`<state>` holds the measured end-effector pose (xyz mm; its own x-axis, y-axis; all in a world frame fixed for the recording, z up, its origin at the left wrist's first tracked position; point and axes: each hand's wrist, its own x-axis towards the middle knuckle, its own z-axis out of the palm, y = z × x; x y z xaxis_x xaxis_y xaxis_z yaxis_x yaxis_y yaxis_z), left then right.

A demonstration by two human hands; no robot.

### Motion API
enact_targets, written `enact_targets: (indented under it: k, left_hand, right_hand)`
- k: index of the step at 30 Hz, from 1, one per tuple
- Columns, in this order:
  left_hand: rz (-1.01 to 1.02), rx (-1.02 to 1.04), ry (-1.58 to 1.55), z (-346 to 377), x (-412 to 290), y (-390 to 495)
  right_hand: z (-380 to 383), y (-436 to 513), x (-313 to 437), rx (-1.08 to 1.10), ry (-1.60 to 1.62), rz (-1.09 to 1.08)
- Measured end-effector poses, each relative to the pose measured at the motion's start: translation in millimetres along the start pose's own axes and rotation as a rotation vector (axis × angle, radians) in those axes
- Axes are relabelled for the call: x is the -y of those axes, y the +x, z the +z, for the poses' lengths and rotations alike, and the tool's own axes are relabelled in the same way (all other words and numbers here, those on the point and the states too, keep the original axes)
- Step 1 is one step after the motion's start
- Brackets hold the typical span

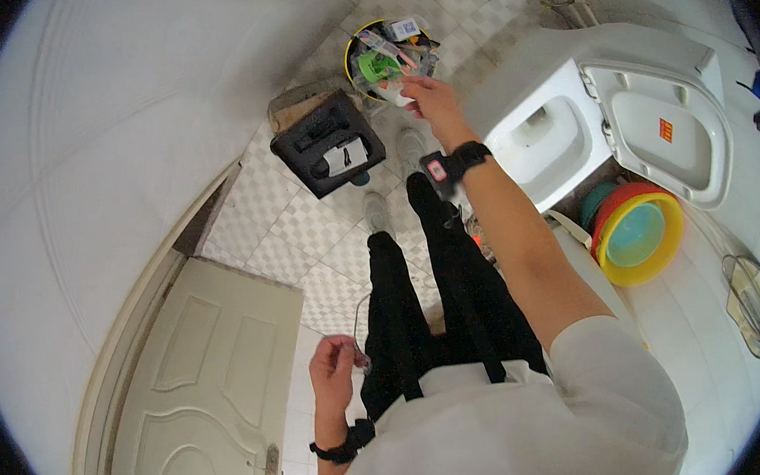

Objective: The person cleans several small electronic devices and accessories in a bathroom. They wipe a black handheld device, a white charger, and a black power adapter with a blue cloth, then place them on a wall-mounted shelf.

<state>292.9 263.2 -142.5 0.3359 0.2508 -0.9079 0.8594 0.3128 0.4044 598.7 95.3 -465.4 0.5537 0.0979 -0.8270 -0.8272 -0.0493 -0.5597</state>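
My right hand point(433, 103) is stretched out over the lower edge of a round bin with a yellow rim point(348, 59). Its fingers are bent beside a white item with a red part point(395, 93); whether they hold it cannot be told. In the bin lie a green plastic thing point(378, 67), clear wrappers and a small white box point(405, 29). My left hand point(335, 368) is low by my left thigh, fingers curled near a thin grey wire or cord point(357, 316); what is between the fingertips is unclear. Both wrists wear black straps, the right with a dark device.
A box with a black foam insert point(322, 182) and a white card point(345, 156) stands left of the bin. At right are a toilet point(546, 137) with its lid point(663, 131) raised and nested plastic basins point(674, 234). A panelled door point(227, 343) is at lower left.
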Motion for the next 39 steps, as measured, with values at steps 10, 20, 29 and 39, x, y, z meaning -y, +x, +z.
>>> enact_targets:
  k: [10, 20, 29, 39]
  left_hand:
    - [-0.181, -0.105, -0.032, -14.1, 50.5, 41.6]
    - [-0.160, -0.045, -0.066, -13.2, 54.2, 44.8]
    - [-0.152, -0.034, -0.052, -15.0, 54.5, 42.3]
    - [-0.142, -0.013, -0.050, -11.5, 54.4, 41.7]
  right_hand:
    - [48.2, 188.1, -41.3, 0.161, 0.670, 0.157]
    - [26.4, 64.8, -67.8, 0.129, 0.687, 0.045]
    - [-10.3, -20.5, -111.8, 0.100, 0.722, 0.183]
    - [-2.3, -18.7, -76.8, 0.161, 0.763, 0.090]
